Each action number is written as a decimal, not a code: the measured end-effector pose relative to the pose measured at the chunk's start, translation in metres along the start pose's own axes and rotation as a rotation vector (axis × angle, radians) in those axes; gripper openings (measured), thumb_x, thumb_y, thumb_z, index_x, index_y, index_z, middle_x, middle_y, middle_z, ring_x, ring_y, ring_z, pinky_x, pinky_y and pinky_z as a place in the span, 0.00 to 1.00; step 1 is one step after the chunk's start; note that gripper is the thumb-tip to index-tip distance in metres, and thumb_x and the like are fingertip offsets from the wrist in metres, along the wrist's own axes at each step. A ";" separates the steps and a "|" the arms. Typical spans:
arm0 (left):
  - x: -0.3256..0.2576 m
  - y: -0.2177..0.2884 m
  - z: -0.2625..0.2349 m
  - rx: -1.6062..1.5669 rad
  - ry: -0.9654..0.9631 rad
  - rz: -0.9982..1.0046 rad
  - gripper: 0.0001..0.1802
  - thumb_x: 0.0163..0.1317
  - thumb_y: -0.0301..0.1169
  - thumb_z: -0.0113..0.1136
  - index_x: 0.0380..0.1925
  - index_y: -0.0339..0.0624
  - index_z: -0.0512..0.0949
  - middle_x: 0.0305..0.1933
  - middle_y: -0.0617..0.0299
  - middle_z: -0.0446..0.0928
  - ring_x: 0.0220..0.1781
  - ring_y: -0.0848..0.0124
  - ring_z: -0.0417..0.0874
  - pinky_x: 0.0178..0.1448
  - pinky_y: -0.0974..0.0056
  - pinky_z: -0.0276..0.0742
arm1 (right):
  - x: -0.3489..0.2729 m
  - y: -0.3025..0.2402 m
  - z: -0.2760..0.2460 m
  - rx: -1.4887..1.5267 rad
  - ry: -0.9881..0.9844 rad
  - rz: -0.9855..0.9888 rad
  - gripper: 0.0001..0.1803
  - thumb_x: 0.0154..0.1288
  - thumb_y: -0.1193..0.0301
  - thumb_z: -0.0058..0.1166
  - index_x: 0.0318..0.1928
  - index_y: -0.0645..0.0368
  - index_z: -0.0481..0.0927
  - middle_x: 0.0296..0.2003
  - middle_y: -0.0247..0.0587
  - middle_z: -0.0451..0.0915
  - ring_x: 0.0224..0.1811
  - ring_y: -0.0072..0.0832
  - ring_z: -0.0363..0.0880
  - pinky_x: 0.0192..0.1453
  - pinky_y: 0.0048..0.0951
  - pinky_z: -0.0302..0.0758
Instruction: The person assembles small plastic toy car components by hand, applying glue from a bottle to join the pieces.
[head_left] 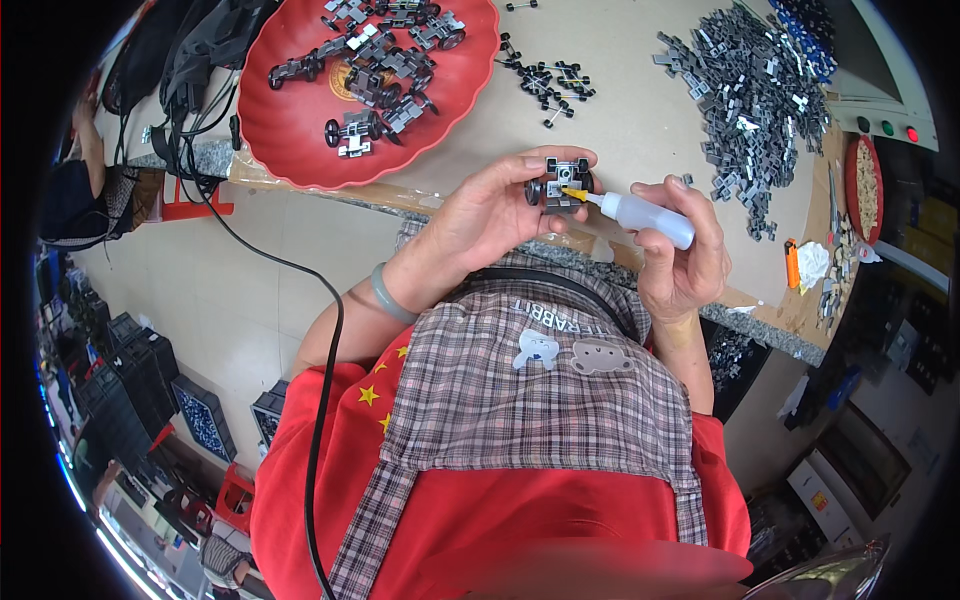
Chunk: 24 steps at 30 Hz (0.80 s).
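My left hand (pixel 487 205) grips a small grey toy car chassis (pixel 564 203) with black wheels, held up over the table's front edge. Between the fingers of my right hand (pixel 690 250) is a translucent squeeze bottle (pixel 650 220) with a yellow nozzle. The nozzle tip points left and meets the middle of the chassis, as far as I can make out. Beyond my left hand, a scalloped red tray (pixel 300 165) holds several similar wheeled chassis (pixel 356 132). Small black wheel-and-axle sets (pixel 553 90) lie loose on the table past the held piece.
A big heap of grey plastic parts (pixel 755 110) covers the table's right side. Near the right edge lie an orange lighter (pixel 791 264), crumpled white tissue (pixel 813 266) and a red dish (pixel 864 190). A black cable (pixel 290 262) hangs at the left. Another person's arm (pixel 88 150) shows far left.
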<state>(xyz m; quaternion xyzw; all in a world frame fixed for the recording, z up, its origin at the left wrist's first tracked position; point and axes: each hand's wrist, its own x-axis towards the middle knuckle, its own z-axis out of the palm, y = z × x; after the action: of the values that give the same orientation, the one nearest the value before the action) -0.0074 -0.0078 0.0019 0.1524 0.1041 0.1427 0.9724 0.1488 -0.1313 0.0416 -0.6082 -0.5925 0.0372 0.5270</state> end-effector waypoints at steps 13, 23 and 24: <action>0.000 0.000 0.002 0.023 0.017 0.006 0.26 0.67 0.38 0.46 0.58 0.29 0.66 0.50 0.49 0.74 0.45 0.64 0.79 0.42 0.67 0.75 | 0.005 0.001 0.003 -0.027 -0.019 -0.073 0.24 0.59 0.66 0.62 0.50 0.70 0.73 0.39 0.51 0.82 0.35 0.36 0.84 0.34 0.28 0.80; -0.001 -0.001 -0.003 0.064 0.037 0.012 0.29 0.65 0.40 0.47 0.60 0.30 0.64 0.54 0.43 0.71 0.48 0.61 0.77 0.45 0.65 0.76 | -0.001 0.000 -0.012 -0.029 0.034 0.031 0.25 0.61 0.64 0.60 0.51 0.70 0.73 0.36 0.52 0.81 0.34 0.36 0.84 0.34 0.28 0.80; -0.001 -0.001 -0.002 0.069 0.043 0.015 0.29 0.65 0.40 0.47 0.60 0.30 0.64 0.54 0.43 0.71 0.48 0.61 0.77 0.45 0.64 0.76 | -0.002 0.000 -0.014 -0.042 0.034 0.030 0.24 0.61 0.64 0.61 0.51 0.71 0.73 0.36 0.52 0.81 0.34 0.37 0.84 0.35 0.29 0.80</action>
<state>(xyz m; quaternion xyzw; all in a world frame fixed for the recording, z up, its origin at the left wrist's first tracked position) -0.0088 -0.0081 -0.0002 0.1835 0.1287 0.1498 0.9630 0.1570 -0.1411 0.0464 -0.6284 -0.5750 0.0221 0.5235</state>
